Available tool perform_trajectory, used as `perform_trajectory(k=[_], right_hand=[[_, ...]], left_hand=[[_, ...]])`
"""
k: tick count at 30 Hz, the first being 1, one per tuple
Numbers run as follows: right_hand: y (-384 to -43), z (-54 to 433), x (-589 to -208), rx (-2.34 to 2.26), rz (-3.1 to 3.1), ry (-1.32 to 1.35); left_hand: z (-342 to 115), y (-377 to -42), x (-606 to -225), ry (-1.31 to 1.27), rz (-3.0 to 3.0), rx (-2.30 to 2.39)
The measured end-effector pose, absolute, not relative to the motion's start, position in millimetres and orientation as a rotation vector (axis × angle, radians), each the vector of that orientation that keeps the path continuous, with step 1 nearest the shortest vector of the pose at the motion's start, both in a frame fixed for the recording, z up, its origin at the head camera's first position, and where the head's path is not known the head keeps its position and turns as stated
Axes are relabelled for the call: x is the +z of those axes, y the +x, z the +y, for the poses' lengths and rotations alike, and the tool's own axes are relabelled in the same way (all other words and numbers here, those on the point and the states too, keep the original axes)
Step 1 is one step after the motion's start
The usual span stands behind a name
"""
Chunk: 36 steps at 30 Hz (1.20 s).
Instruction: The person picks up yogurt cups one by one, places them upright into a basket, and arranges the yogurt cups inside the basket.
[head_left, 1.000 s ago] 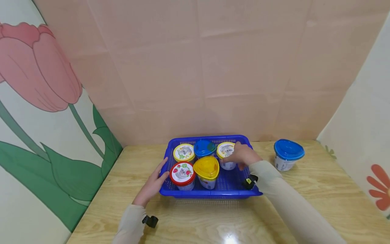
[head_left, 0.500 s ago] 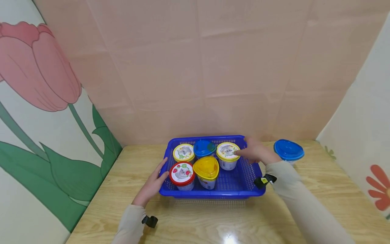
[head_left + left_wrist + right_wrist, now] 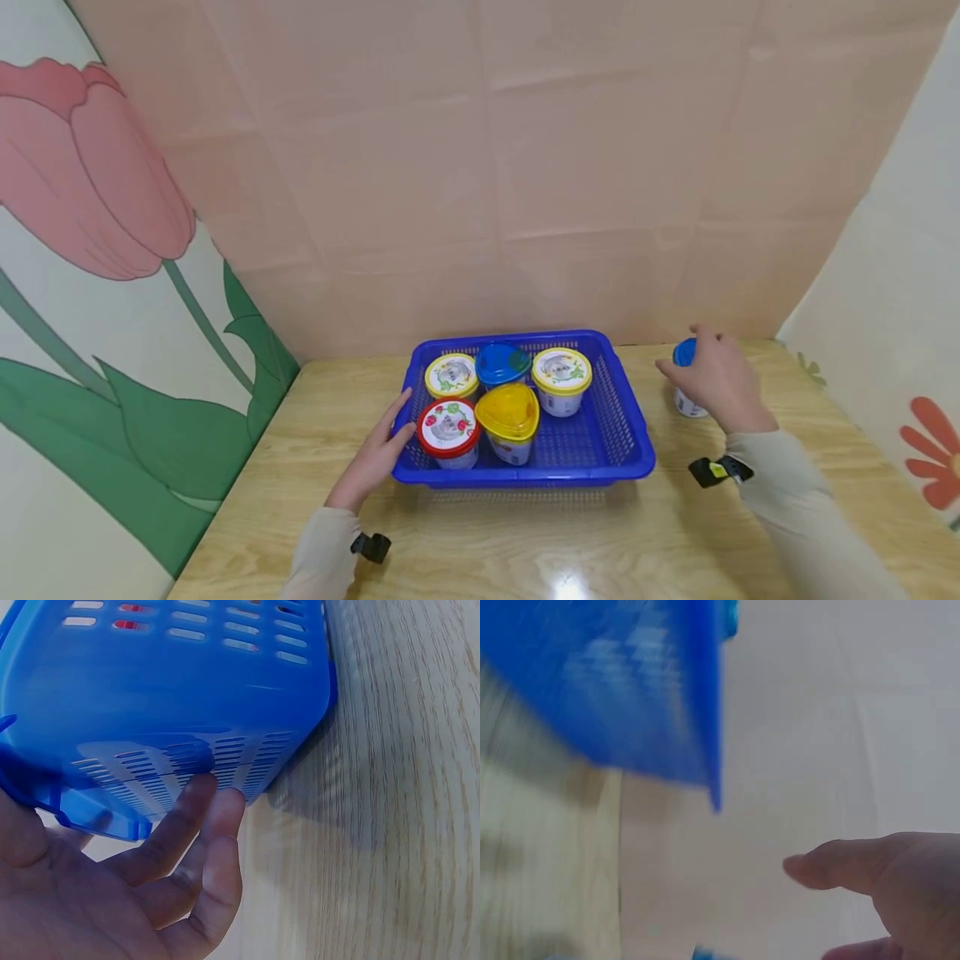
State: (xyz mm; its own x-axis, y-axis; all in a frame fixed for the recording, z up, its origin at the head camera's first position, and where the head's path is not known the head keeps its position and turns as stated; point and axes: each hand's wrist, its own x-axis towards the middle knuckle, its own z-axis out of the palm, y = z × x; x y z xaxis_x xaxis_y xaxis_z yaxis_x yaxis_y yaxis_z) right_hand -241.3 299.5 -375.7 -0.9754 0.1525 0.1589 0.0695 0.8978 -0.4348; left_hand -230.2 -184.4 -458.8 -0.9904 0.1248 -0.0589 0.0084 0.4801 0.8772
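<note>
My left hand point(image 3: 372, 461) holds the left rim of a blue plastic basket point(image 3: 577, 475). In the left wrist view, its fingers point(image 3: 214, 877) lie under the rim against the slotted side. My right hand point(image 3: 722, 379), thumb and fingers spread, reaches over a white tub with a blue lid point(image 3: 684, 353) right of the basket, partly hiding it. Inside the basket stand a red-lidded tub point(image 3: 448, 427), a yellow triangular-lidded tub point(image 3: 510, 412), a blue-lidded tub point(image 3: 501, 364) and two tubs with yellow-rimmed white lids, one at back left point(image 3: 452, 375) and one at back right point(image 3: 562, 371).
The basket and the loose tub stand on a light wooden table point(image 3: 480, 550). Behind it rises a wall covered in creased beige sheeting point(image 3: 480, 183). Flower-painted panels flank it, a tulip panel point(image 3: 127, 183) on the left and a white panel point(image 3: 900, 283) on the right.
My right hand has left the back-right yellow-rimmed tub, which stays in the basket, and has moved right to the blue-lidded tub on the table. My left hand stays at the basket.
</note>
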Motion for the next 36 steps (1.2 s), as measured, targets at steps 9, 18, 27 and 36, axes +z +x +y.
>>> perform_trajectory(k=[9, 18, 27, 36], right_hand=[[-238, 344, -402, 0.624, -2.855, -0.368], [-244, 360, -411, 0.753, -2.965, -0.395], [-245, 363, -417, 0.866, -3.046, -0.344], [-248, 361, -418, 0.918, -3.047, -0.374]], left_hand=[[-185, -231, -459, 0.133, 2.615, 1.543], [-185, -231, -460, 0.155, 2.612, 1.559], [-186, -231, -462, 0.160, 2.600, 1.553], [-186, -230, -460, 0.148, 2.609, 1.556]])
